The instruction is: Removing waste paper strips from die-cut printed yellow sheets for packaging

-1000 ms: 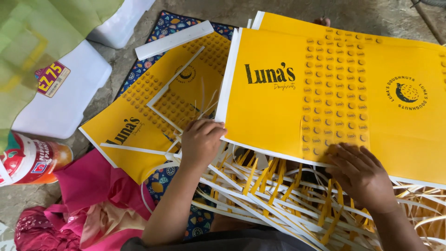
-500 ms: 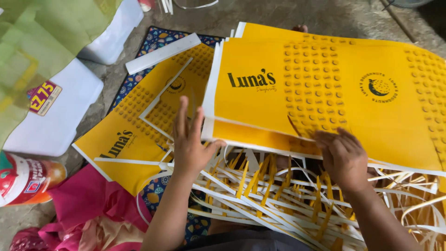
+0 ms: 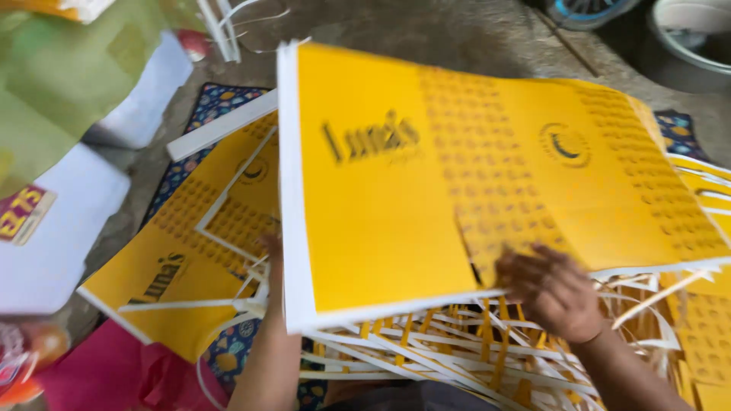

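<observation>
A thick stack of yellow printed sheets [image 3: 396, 205] with white edges is tilted up in front of me. My right hand [image 3: 552, 293] rests on its near edge, fingers pressed on the top sheet. My left hand [image 3: 272, 255] is mostly hidden behind the stack's left edge, gripping it from beneath; only the forearm and a bit of the hand show. Under the stack lies a tangle of white and yellow paper strips [image 3: 457, 350]. More yellow sheets [image 3: 183, 251] lie flat to the left.
A patterned mat [image 3: 205, 114] covers the concrete floor. White sheets [image 3: 53, 236] and green paper [image 3: 68, 84] lie at left, pink cloth [image 3: 99, 373] at bottom left, a round basin [image 3: 697, 38] at top right.
The stack has been lifted and tilted higher toward me. My left hand went from open on its edge to under the left side. The view moved closer and blurred.
</observation>
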